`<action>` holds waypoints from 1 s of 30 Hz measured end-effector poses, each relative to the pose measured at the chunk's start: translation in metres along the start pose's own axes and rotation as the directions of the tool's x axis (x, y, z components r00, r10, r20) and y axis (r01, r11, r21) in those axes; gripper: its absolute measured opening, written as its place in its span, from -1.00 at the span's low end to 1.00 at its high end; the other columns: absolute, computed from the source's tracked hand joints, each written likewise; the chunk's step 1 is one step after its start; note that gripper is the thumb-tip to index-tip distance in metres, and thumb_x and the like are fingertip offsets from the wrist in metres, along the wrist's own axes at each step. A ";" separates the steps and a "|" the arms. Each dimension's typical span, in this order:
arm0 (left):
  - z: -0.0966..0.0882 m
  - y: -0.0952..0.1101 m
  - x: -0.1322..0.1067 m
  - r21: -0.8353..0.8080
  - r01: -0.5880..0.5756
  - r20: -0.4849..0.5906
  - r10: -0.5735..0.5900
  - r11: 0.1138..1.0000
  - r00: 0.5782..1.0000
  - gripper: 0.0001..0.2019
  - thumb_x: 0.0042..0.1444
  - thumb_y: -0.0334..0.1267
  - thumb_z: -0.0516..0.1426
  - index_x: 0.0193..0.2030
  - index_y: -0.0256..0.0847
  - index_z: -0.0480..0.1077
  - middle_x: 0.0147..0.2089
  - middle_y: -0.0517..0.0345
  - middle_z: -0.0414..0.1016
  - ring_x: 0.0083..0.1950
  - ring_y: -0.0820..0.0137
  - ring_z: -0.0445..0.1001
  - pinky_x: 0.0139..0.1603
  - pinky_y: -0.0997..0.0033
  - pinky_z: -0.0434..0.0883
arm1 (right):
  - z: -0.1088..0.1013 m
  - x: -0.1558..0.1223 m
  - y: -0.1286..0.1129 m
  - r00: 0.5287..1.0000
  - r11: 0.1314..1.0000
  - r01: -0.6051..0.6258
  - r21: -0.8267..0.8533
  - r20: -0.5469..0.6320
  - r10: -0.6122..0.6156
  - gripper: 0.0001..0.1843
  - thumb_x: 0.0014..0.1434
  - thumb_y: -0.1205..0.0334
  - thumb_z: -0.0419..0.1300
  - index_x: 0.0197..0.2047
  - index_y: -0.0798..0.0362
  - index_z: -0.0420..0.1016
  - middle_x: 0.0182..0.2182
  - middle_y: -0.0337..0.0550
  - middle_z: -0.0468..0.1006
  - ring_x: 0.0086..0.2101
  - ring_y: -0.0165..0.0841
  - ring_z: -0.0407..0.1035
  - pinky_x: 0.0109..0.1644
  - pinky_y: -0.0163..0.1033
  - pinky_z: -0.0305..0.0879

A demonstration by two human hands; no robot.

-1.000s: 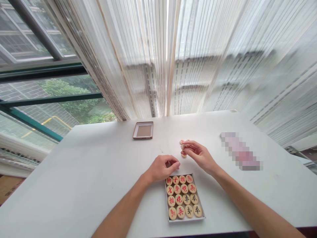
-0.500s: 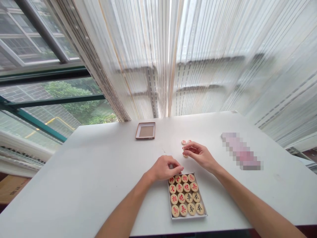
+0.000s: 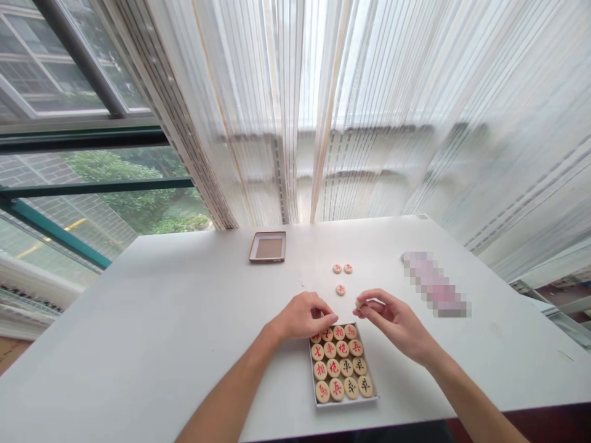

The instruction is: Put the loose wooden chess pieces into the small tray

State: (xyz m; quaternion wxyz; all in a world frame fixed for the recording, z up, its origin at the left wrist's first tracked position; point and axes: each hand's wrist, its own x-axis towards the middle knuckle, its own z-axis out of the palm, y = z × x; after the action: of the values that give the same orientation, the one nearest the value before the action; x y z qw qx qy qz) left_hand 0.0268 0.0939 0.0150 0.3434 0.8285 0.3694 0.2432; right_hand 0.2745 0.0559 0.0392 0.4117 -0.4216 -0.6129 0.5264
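Note:
My right hand pinches a Chinese chess piece between thumb and fingers, raised just off the far right corner of a shallow white box. Round wooden pieces with red and black characters lie in the box in rows, face up. My left hand rests at the box's far left corner, thumb and fingertips closed together and partly covering the top row. Whatever it may hold is hidden. Beyond the hands, a single red-marked piece lies on the white table, with two more red pieces behind it.
A square box lid lies open side up at the table's back. To the right is a blurred-out pinkish object. String curtains hang along the far table edge, with a window at left.
My right hand has drawn back toward the box, now lifting a piece from near the loose ones and uncovering those on the table. My left hand stays at the box corner.

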 end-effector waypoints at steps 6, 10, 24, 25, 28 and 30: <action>0.001 0.000 0.000 0.005 -0.006 -0.024 0.007 1.000 1.000 -0.80 0.19 -0.18 0.20 -0.31 -0.19 0.65 -0.40 0.13 0.60 -0.39 0.44 0.43 -0.32 0.50 0.33 | 0.004 -0.044 0.001 0.996 0.995 -0.087 -0.057 0.005 0.087 -0.82 0.24 0.11 0.31 -0.17 -0.04 0.44 -0.26 -0.22 0.50 -0.21 -0.32 0.46 -0.11 -0.24 0.41; 0.000 0.004 -0.002 -0.004 -0.025 -0.029 0.025 1.000 0.999 -0.81 0.17 -0.19 0.21 -0.32 -0.19 0.64 -0.38 0.12 0.61 -0.39 0.44 0.43 -0.30 0.49 0.35 | 0.012 -0.058 -0.005 0.987 0.974 -0.143 -0.178 0.048 0.154 -0.81 0.26 0.06 0.28 -0.22 -0.01 0.48 -0.42 -0.28 0.50 -0.36 -0.36 0.44 -0.20 -0.26 0.38; 0.003 0.007 -0.002 -0.018 -0.112 -0.028 0.111 0.994 0.993 -0.82 0.18 -0.15 0.22 -0.24 -0.16 0.63 -0.29 0.11 0.66 -0.26 0.35 0.51 -0.14 0.38 0.40 | 0.054 -0.074 -0.009 0.986 0.966 -0.148 -0.214 0.049 0.162 -0.77 0.37 0.15 0.07 -0.09 -0.03 0.54 -0.19 -0.14 0.54 -0.23 -0.31 0.52 -0.13 -0.24 0.49; 0.003 0.007 -0.002 -0.015 -0.109 -0.025 0.109 0.994 0.994 -0.82 0.18 -0.15 0.22 -0.24 -0.16 0.63 -0.29 0.11 0.66 -0.26 0.35 0.51 -0.14 0.38 0.40 | 0.057 -0.073 -0.009 0.985 0.959 -0.157 -0.234 0.036 0.170 -0.78 0.36 0.15 0.08 -0.10 -0.02 0.53 -0.23 -0.16 0.56 -0.27 -0.32 0.51 -0.15 -0.25 0.48; 0.004 0.007 -0.003 -0.006 -0.106 -0.032 0.105 0.994 0.994 -0.83 0.19 -0.15 0.22 -0.24 -0.15 0.62 -0.29 0.12 0.65 -0.26 0.35 0.52 -0.12 0.38 0.40 | 0.063 -0.071 -0.009 0.982 0.930 -0.182 -0.321 -0.020 0.185 -0.82 0.35 0.14 0.11 -0.19 0.00 0.50 -0.39 -0.22 0.55 -0.37 -0.34 0.46 -0.28 -0.29 0.42; 0.004 0.008 -0.003 -0.001 -0.104 -0.047 0.104 0.995 0.993 -0.83 0.19 -0.16 0.22 -0.23 -0.15 0.62 -0.28 0.12 0.65 -0.25 0.36 0.51 -0.11 0.38 0.40 | 0.067 -0.070 -0.007 0.983 0.903 -0.184 -0.389 -0.062 0.173 -0.83 0.34 0.16 0.11 -0.25 0.00 0.48 -0.43 -0.24 0.53 -0.41 -0.35 0.43 -0.33 -0.30 0.37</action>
State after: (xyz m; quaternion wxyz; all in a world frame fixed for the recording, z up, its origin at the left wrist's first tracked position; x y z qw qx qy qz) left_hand 0.0309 0.0858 0.0185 0.3230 0.8402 0.3331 0.2805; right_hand 0.2317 -0.0311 0.0351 0.2766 -0.5568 -0.6596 0.4225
